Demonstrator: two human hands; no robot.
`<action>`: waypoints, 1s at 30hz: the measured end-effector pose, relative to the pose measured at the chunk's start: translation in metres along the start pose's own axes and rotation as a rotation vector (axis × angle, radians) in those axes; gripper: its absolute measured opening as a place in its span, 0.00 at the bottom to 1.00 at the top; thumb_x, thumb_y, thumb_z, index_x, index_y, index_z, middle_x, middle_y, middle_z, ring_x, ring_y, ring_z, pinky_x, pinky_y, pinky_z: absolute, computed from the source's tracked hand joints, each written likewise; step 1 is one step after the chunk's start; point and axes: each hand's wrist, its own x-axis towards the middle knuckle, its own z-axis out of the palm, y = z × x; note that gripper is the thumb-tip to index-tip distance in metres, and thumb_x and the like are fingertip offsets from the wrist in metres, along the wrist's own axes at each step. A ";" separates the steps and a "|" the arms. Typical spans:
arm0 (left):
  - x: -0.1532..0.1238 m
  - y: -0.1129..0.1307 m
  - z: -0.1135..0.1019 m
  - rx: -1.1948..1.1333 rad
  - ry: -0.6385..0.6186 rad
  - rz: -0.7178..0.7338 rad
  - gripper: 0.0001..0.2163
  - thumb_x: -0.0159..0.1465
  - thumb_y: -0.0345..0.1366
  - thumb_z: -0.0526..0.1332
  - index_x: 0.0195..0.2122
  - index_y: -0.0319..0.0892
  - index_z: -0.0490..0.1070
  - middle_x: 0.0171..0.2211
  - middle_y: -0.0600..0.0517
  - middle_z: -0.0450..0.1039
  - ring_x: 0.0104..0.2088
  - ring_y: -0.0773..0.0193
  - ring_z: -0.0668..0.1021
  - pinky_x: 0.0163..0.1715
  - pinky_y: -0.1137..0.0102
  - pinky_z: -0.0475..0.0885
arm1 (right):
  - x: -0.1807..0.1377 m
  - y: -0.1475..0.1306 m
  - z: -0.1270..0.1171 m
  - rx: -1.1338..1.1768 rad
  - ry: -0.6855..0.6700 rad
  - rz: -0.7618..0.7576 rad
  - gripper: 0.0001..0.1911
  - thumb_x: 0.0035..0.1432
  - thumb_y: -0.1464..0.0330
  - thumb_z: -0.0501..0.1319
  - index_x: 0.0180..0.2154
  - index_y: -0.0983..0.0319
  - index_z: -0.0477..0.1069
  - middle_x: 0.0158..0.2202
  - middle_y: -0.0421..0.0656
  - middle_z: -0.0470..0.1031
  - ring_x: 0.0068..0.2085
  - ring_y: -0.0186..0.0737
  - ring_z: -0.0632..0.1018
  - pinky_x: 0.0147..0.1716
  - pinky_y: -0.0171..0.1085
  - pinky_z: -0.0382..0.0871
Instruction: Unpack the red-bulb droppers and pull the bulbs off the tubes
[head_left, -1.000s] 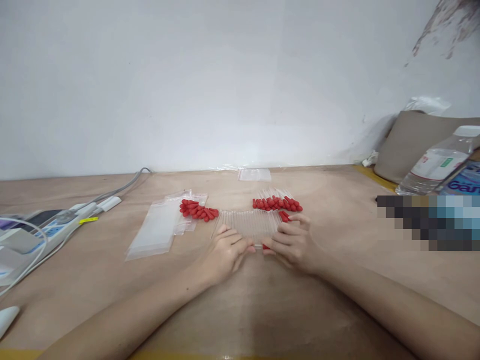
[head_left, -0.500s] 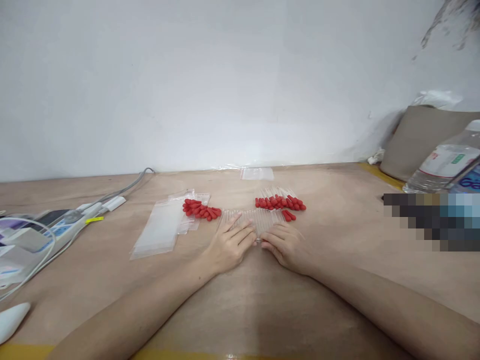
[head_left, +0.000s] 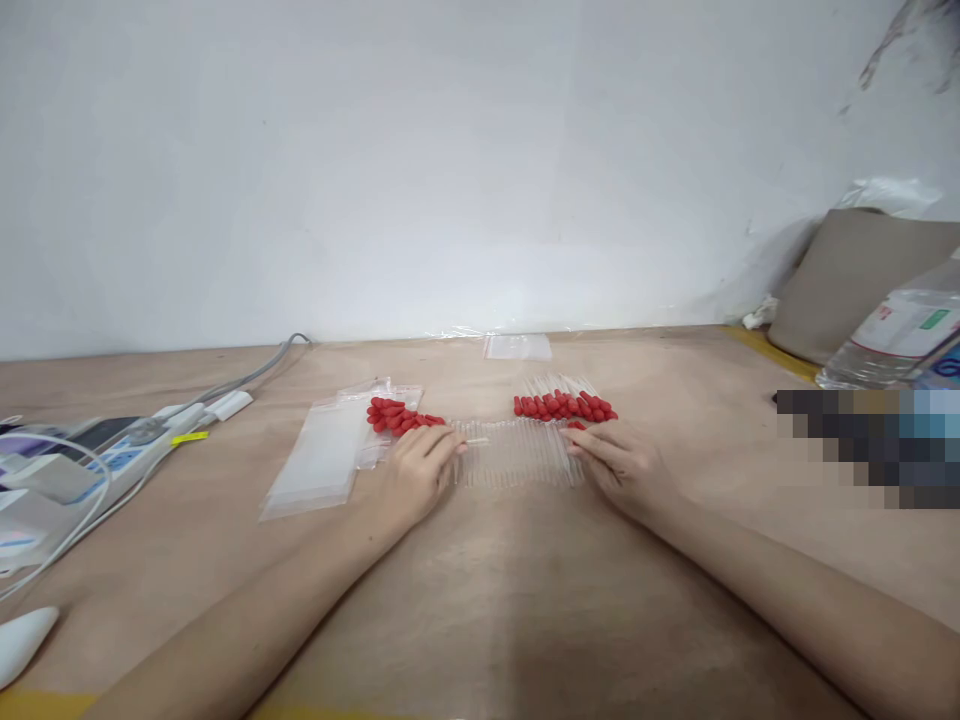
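Thin clear glass tubes (head_left: 514,455) lie side by side in a row on the table. At the row's left end, my left hand (head_left: 420,465) is closed, and a short pale piece of glass tube (head_left: 477,441) juts rightward from its fingertips. A heap of red rubber bulbs (head_left: 394,413) lies just behind that hand. My right hand (head_left: 626,462) is at the row's right end, its fingers closed around a red bulb (head_left: 576,426) that they partly hide. Beyond the row, droppers (head_left: 562,404) with red bulbs lie side by side, their glass tips pointing toward the wall.
Clear plastic bags (head_left: 319,455) lie left of the bulbs, and another small bag (head_left: 519,347) sits near the wall. A power strip (head_left: 124,455) with cables stands at left. At the right are a grey bin (head_left: 847,280) and a water bottle (head_left: 892,330).
My hands have moved apart from the front middle of the tube row to its two ends. More of the row shows between them, and the right hand now partly covers the loose bulbs there.
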 end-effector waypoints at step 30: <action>0.004 0.008 0.007 -0.014 -0.178 -0.212 0.10 0.62 0.33 0.51 0.34 0.39 0.71 0.31 0.49 0.70 0.30 0.65 0.73 0.31 0.71 0.69 | 0.000 0.031 0.000 0.084 -0.123 0.644 0.12 0.49 0.59 0.59 0.27 0.61 0.71 0.21 0.39 0.70 0.22 0.34 0.69 0.23 0.34 0.63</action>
